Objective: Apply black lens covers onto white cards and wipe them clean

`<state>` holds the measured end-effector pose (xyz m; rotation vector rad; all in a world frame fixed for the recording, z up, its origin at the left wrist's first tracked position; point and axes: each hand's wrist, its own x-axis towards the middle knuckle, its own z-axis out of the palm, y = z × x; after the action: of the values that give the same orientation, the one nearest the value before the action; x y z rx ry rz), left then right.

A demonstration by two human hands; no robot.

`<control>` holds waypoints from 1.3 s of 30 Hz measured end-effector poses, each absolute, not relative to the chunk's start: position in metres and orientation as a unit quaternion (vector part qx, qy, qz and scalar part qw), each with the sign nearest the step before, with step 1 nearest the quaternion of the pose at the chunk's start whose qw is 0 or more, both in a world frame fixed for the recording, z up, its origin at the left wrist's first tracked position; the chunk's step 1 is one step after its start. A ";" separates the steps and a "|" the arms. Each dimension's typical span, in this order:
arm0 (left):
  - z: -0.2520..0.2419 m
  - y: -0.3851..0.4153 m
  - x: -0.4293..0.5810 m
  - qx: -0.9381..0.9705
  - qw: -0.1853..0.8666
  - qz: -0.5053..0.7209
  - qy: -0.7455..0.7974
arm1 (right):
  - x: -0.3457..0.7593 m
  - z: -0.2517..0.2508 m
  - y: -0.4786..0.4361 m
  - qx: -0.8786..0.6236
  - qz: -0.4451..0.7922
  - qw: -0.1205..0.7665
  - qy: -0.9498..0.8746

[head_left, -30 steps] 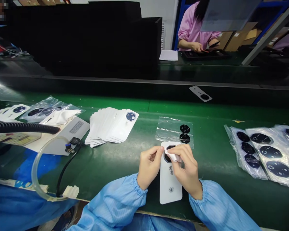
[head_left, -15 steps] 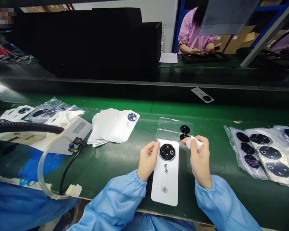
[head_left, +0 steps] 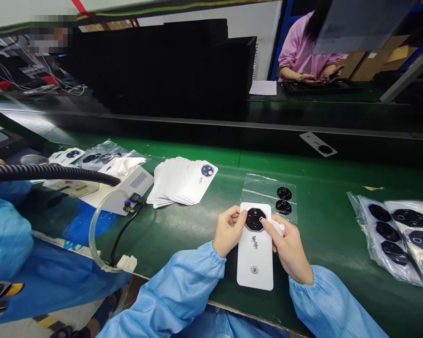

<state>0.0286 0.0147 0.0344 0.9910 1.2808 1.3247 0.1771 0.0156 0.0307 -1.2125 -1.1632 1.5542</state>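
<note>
A white phone-shaped panel [head_left: 254,260] with a black octagonal camera piece [head_left: 255,219] near its top is held over the front of the green bench. My left hand [head_left: 230,230] pinches its upper left edge, thumb beside the black piece. On the other side my right hand [head_left: 289,244] holds a small white cloth [head_left: 278,227], its thumb on the right part of the black piece. Just behind lies a clear plastic bag [head_left: 259,188] with two black round pieces [head_left: 284,193]. To the left, a fanned stack of white panels [head_left: 178,180] rests on the bench.
Bags of black pieces [head_left: 387,230] lie at the right. At the left are a white box [head_left: 136,185], a black corrugated hose [head_left: 52,172] and a clear tube [head_left: 91,230]. Another person's blue sleeve [head_left: 7,230] shows at far left. A pink-clad person [head_left: 298,51] sits across.
My right hand has moved left onto the panel, bringing the cloth to its right edge and the thumb onto the black piece. The camera view has shifted, showing more on the left.
</note>
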 end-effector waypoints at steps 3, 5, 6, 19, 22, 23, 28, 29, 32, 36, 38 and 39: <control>0.037 0.015 0.025 0.411 0.513 0.540 0.525 | 0.179 0.031 0.015 -0.483 0.620 0.419 -0.455; 0.037 0.016 0.023 0.415 0.526 0.531 0.519 | 0.181 0.031 0.015 -0.483 0.622 0.422 -0.449; 0.038 0.016 0.022 0.416 0.533 0.525 0.517 | 0.181 0.031 0.015 -0.483 0.624 0.423 -0.445; 0.041 0.011 0.016 0.429 0.589 0.501 0.466 | 0.184 0.037 0.017 -0.472 0.640 0.441 -0.416; 0.041 0.010 0.016 0.435 0.586 0.505 0.461 | 0.184 0.037 0.017 -0.467 0.642 0.445 -0.415; 0.041 0.010 0.016 0.436 0.584 0.507 0.461 | 0.184 0.037 0.018 -0.466 0.643 0.445 -0.415; 0.041 0.007 0.017 0.442 0.566 0.514 0.469 | 0.185 0.035 0.018 -0.462 0.640 0.439 -0.430; 0.040 0.007 0.017 0.445 0.560 0.515 0.473 | 0.185 0.034 0.018 -0.461 0.639 0.437 -0.434; 0.041 0.005 0.016 0.455 0.537 0.521 0.483 | 0.187 0.031 0.018 -0.456 0.635 0.431 -0.451; 0.046 0.004 0.016 0.470 0.509 0.530 0.489 | 0.191 0.027 0.019 -0.451 0.627 0.425 -0.473; 0.049 0.004 0.015 0.475 0.501 0.531 0.491 | 0.192 0.026 0.019 -0.449 0.622 0.423 -0.482; 0.051 0.004 0.015 0.476 0.499 0.531 0.493 | 0.192 0.025 0.019 -0.449 0.619 0.422 -0.487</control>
<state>0.0148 0.0038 0.0510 1.1506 1.1921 1.2843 0.1923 0.0190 0.0253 -1.1252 -1.2187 1.5510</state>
